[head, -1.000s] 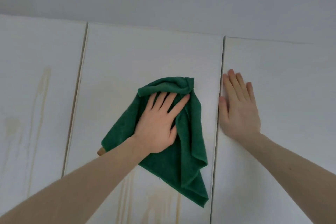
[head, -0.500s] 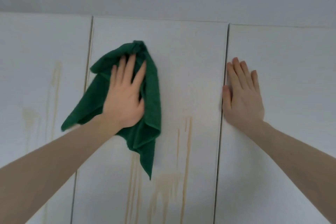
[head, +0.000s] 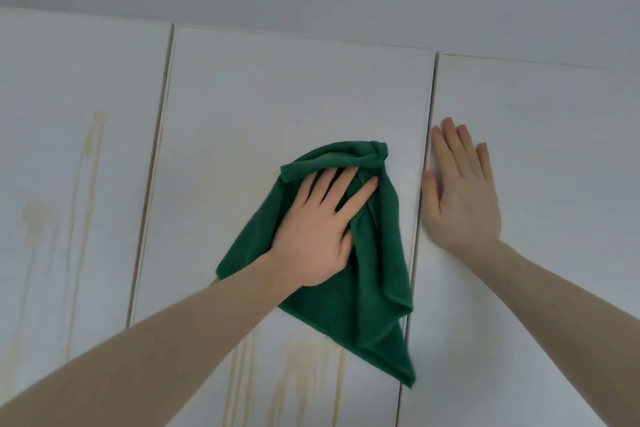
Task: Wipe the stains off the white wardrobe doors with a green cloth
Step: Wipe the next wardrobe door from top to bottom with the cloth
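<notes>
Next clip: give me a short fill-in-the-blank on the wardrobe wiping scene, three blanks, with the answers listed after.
1. The left hand presses the green cloth flat against the ____ door of the three in view.
2. The right hand rests flat on the ____ door, holding nothing.
3. The yellowish drip stains on the left door are ____ by the cloth.

Answers: middle; right; untouched
</notes>
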Demonstrator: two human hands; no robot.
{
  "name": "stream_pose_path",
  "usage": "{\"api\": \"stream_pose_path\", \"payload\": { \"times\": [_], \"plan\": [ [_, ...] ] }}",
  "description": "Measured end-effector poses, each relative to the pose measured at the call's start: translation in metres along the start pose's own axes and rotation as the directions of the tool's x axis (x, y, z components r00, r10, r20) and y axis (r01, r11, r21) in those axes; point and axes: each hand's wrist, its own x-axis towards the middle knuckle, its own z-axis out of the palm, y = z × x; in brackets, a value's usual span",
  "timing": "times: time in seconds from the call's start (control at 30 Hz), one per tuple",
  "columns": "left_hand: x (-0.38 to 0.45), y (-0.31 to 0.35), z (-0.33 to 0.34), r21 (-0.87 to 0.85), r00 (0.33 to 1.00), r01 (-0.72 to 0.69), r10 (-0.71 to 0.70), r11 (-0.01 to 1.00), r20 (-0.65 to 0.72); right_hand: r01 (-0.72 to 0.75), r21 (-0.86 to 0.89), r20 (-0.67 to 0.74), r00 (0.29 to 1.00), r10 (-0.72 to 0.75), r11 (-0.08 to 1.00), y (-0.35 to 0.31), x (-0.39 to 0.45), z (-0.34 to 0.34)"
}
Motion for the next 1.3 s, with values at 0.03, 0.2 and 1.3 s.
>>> {"api": "stream_pose_path", "payload": {
  "times": [0.03, 0.2, 1.3],
  "plan": [
    [-0.012, -0.007, 0.001, 0.006, 1.0, -0.016, 0.016, 1.0, 0.013, 0.003, 0.001, 0.0, 1.0, -0.003, 1.0, 0.001, -0.001, 0.0],
    [-0.083, -0.059, 0.004, 0.075, 0.992, -0.021, 0.011, 0.997, 0.127, 0.017, -0.025, 0.034, 0.999, -0.016, 1.0, 0.001, -0.002, -0.002],
    [-0.152, -0.038, 0.013, 0.09, 0.943, -0.202, 0.169, 0.975, 0.288, 0.034, -0.02, 0.059, 0.998, -0.033, 0.999, -0.007, -0.045, 0.003]
  ]
}}
